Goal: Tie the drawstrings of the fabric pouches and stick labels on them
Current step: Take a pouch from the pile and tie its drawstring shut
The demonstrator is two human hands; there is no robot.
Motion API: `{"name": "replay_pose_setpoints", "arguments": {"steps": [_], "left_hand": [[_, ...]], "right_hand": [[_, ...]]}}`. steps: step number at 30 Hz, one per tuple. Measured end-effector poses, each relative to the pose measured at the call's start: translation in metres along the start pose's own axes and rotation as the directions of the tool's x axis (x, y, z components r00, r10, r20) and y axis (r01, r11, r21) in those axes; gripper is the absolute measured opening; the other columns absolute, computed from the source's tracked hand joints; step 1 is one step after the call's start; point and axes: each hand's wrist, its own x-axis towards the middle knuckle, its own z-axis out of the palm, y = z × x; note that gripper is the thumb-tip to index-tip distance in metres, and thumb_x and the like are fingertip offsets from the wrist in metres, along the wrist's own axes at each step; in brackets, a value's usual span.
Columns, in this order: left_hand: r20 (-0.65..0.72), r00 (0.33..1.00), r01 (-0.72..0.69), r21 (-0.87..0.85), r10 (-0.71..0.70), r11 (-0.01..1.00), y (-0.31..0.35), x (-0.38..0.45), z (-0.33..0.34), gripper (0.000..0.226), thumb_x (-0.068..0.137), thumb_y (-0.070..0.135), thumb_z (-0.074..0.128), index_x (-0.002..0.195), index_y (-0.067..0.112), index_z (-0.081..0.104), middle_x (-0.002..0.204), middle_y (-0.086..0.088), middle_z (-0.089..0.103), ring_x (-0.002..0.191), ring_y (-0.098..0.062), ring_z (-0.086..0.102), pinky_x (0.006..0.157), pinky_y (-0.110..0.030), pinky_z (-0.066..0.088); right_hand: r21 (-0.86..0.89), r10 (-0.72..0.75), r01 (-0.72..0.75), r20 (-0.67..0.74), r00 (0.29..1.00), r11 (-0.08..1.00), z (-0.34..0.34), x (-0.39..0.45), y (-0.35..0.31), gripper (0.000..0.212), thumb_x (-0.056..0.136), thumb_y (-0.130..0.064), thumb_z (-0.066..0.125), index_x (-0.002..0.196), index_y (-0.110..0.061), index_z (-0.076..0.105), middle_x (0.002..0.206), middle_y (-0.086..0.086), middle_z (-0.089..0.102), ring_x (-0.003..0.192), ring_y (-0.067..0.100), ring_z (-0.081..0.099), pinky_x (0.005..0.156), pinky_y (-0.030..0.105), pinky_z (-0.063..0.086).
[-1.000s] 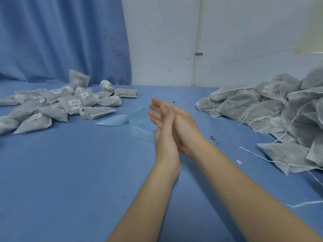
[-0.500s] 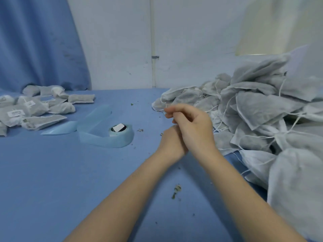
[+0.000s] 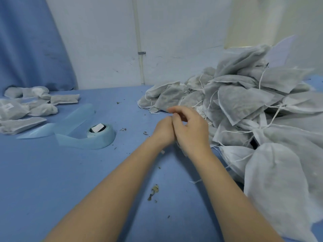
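- Pouches (image 3: 244,105) of grey fabric with loose white drawstrings lie heaped just to the right of the two hands, the nearest ones touching the right wrist's side; a big pale pouch (image 3: 272,180) lies closest to the camera.
- Blue table (image 3: 52,180) carries everything; both bare forearms reach across it from the near edge and meet in the middle.
- Smaller group of finished pouches (image 3: 31,109) lies well apart to the left of the hands, one showing a white label.
- Label roll (image 3: 101,135), pale blue with its backing strip trailing leftward, sits on the table near the left hand, on its left.
- Right hand (image 3: 190,130) sits against and partly over the left, back up, fingers curled, thumb and forefinger drawn close at the top; whether they pinch anything cannot be told.
- Left hand (image 3: 163,130) is pressed against the right; its fingers are hidden, so its grip cannot be told.
- Dark crumbs (image 3: 153,191) lie on the table between the forearms.
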Motion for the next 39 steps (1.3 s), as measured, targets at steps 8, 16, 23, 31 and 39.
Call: {"name": "replay_pose_setpoints", "arguments": {"steps": [8,16,23,31,39], "left_hand": [[-0.195,0.981,-0.003,-0.099,-0.016,0.995,-0.032,-0.034,-0.052,0.019,0.092,0.009,0.051,0.084,0.025,0.058,0.093,0.004,0.061,0.084,-0.017,0.055,0.073,-0.025,0.042],[-0.405,0.898,0.163,-0.053,-0.171,0.985,-0.062,-0.057,-0.084,0.022,0.089,0.004,0.044,0.091,0.019,0.06,0.111,-0.005,0.06,0.094,-0.018,0.051,0.069,-0.021,0.031],[-0.055,0.975,-0.181,0.366,0.215,0.913,-0.04,-0.077,-0.054,0.05,0.081,0.039,0.042,0.127,0.02,0.045,0.128,0.006,0.049,0.121,-0.009,0.034,0.116,-0.04,-0.003],[-0.04,0.971,-0.185,0.504,0.237,0.844,-0.049,-0.072,-0.049,0.038,0.089,0.024,0.045,0.126,0.016,0.041,0.118,-0.004,0.053,0.106,-0.025,0.045,0.087,-0.031,0.033],[-0.121,0.926,-0.23,0.57,0.357,0.789,-0.053,-0.071,-0.054,0.037,0.085,0.009,0.042,0.121,0.02,0.047,0.11,-0.001,0.058,0.099,-0.025,0.051,0.064,-0.026,0.017]], "right_hand": [[-0.37,0.087,0.024,0.282,0.955,0.929,0.006,-0.007,0.012,0.037,0.1,-0.042,0.033,0.101,-0.02,0.063,0.101,0.003,0.065,0.1,0.025,0.055,0.082,0.035,0.04],[-0.38,0.28,-0.174,0.244,0.929,0.908,0.014,-0.011,0.013,0.056,0.097,-0.054,0.033,0.052,-0.021,0.035,0.053,-0.004,0.043,0.06,0.015,0.043,0.055,0.034,0.031],[-0.249,0.157,-0.099,0.223,0.962,0.963,0.03,-0.021,0.007,0.06,0.097,-0.041,0.044,0.043,-0.018,0.035,0.035,-0.007,0.038,0.045,0.01,0.036,0.051,0.028,0.028],[-0.157,0.152,-0.129,0.148,0.977,0.979,0.032,-0.02,0.012,0.042,0.098,-0.041,0.041,0.075,-0.015,0.064,0.059,-0.01,0.057,0.063,0.002,0.054,0.061,0.004,0.035],[-0.173,0.086,-0.052,0.192,0.978,0.984,0.033,-0.021,0.01,0.041,0.097,-0.041,0.044,0.071,-0.016,0.062,0.052,-0.008,0.057,0.059,0.002,0.052,0.061,0.008,0.036]]}}
